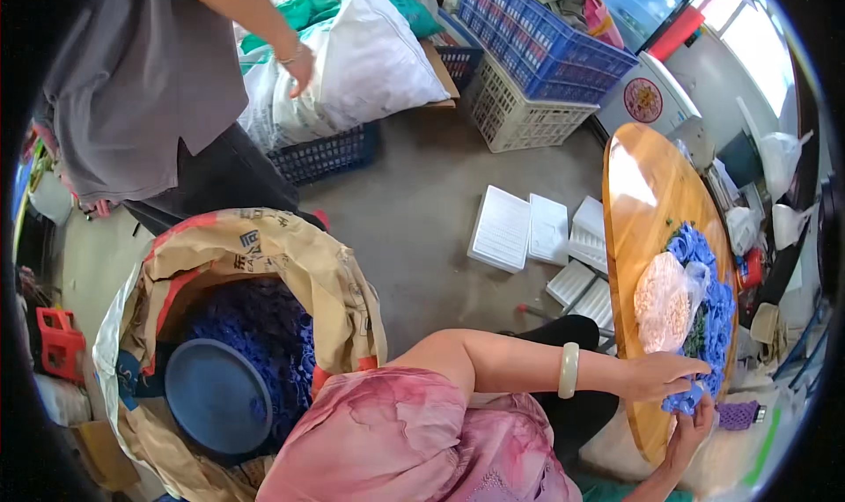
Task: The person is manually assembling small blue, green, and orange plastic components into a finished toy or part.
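Note:
At the near end of a wooden table (627, 238), my left hand (658, 377), with a pale bangle on its wrist, meets my right hand (691, 431). Between them is a small blue crinkled piece (684, 401), perhaps a cloth or plastic flower part; the fingers of both hands are closed on it. Just beyond lies a heap of similar blue pieces (720, 308) with green bits among them. Beside the heap sits a clear plastic bag (664, 304) of small pale pink pieces. Fingertips partly hide the held piece.
A large paper-lined sack (339, 282) at my left holds dark blue pieces (295, 326) and a blue basin (216, 396). Another person (145, 88) stands behind it, near stuffed white sacks (370, 62). Stacked crates (537, 44) and white foam trays (500, 229) are on the floor ahead.

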